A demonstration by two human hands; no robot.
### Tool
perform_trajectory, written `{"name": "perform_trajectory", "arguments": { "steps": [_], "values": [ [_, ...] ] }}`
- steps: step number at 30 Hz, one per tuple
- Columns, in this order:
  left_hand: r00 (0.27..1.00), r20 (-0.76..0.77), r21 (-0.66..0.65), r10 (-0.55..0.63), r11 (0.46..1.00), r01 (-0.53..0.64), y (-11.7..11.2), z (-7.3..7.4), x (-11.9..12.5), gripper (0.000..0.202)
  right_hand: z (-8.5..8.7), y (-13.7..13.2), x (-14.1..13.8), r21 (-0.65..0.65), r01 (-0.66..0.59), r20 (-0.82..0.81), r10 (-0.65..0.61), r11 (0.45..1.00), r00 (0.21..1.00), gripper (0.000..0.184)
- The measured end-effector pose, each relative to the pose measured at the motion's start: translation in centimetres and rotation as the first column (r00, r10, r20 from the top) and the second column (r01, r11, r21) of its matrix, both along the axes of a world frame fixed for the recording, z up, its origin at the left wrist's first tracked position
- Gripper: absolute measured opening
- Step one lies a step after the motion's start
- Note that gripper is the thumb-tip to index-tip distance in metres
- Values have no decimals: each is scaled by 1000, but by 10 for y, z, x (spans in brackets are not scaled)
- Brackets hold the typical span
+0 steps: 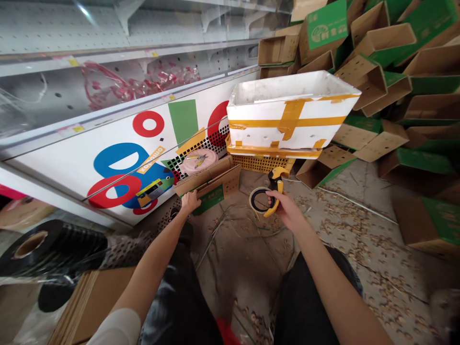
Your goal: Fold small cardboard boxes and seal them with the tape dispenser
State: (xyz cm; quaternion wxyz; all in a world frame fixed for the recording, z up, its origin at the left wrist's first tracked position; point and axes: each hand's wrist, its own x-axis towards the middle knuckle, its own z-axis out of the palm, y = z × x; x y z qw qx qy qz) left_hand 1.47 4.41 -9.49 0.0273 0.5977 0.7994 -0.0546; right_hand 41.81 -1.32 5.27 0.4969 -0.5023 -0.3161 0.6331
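Note:
My left hand [189,201] is closed on the near edge of a flattened brown and green carton [212,184] that leans against a chest freezer. My right hand [283,203] grips the yellow handle of a tape dispenser [268,194] with a roll of tape on it, held just right of the carton. Behind both stands a white foam box [291,115] crossed with yellow tape, resting on a yellow plastic crate [264,162].
A chest freezer [118,158] with coloured shapes runs along the left. Many open green and brown cartons [381,72] are piled at the right. Black film rolls [50,247] and flat cardboard [97,302] lie at lower left. Debris litters the floor.

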Motion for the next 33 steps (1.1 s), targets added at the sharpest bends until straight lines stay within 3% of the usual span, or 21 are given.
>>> {"name": "perform_trajectory", "arguments": {
  "steps": [13, 17, 21, 25, 27, 30, 31, 33],
  "values": [
    [996, 86, -17, -28, 999, 30, 1, -3, 4, 42, -1, -3, 0, 17, -8, 23, 7, 1000, 1000, 38],
    [994, 110, 7, 30, 1000, -31, 3, 11, 17, 42, -4, -2, 0, 23, -20, 58, 18, 1000, 998, 34],
    [995, 86, 42, -43, 998, 40, -10, 40, 48, 42, -14, 0, 5, 6, 37, 297, -37, 999, 954, 17],
    [976, 31, 25, -217, 976, 217, -64, 62, 100, 42, -27, 2, 24, -15, 183, 506, -150, 983, 850, 19],
    [966, 45, -14, -254, 967, 255, -102, 62, 129, 38, -34, 2, 35, 19, 265, 672, -208, 964, 710, 32],
    [956, 143, -114, -257, 955, 274, -155, 48, 168, 38, -47, 0, 45, 62, 275, 906, -170, 959, 388, 54],
    [947, 190, -145, -259, 947, 288, -170, 41, 178, 38, -52, -2, 47, 55, 263, 936, -141, 963, 323, 58],
    [915, 292, -202, -280, 917, 345, -197, 25, 193, 39, -64, -4, 48, 25, 249, 956, -96, 968, 277, 59]
  ]
}}
